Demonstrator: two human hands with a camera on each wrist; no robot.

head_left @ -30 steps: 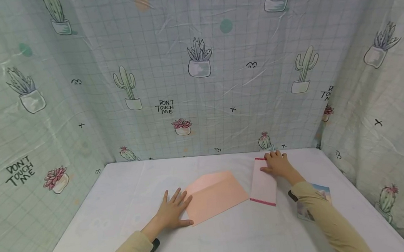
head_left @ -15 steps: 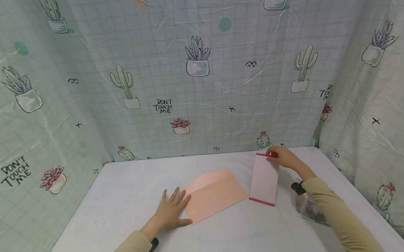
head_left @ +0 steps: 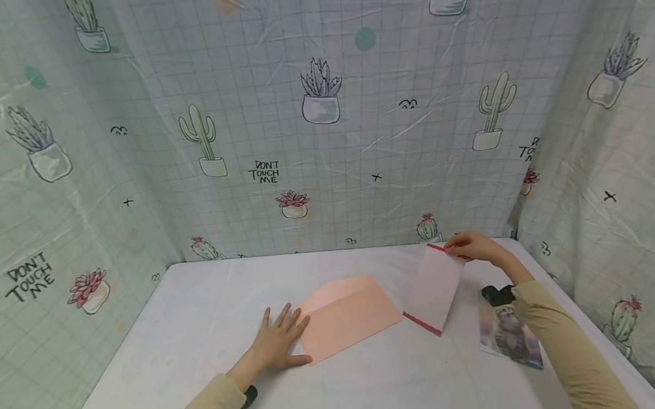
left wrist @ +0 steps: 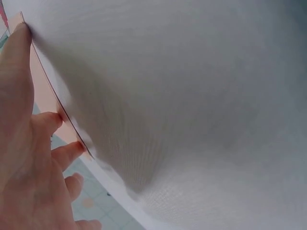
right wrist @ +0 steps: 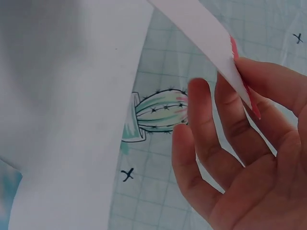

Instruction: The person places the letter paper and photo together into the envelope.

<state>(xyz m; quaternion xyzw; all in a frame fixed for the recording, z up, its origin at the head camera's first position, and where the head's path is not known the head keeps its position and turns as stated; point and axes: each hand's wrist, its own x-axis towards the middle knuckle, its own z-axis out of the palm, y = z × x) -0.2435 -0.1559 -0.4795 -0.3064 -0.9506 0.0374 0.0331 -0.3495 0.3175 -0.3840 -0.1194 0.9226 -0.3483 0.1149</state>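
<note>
Near the table's (head_left: pixel 215 305) far edge, my right hand (head_left: pixel 474 247) pinches a card (head_left: pixel 435 288), which a slack pinch might drop; my splayed left hand (head_left: pixel 276 343) touches an envelope (head_left: pixel 350 325).

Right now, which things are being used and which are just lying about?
In use:
peach envelope, touched by the left hand
red-edged card, pinched by the right hand

Probably just lying about:
picture card, untouched

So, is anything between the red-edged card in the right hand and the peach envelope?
Nothing visible stands between the card and the envelope: the left hand touches the envelope's left edge, and the printed picture lies to the card's right.
</note>
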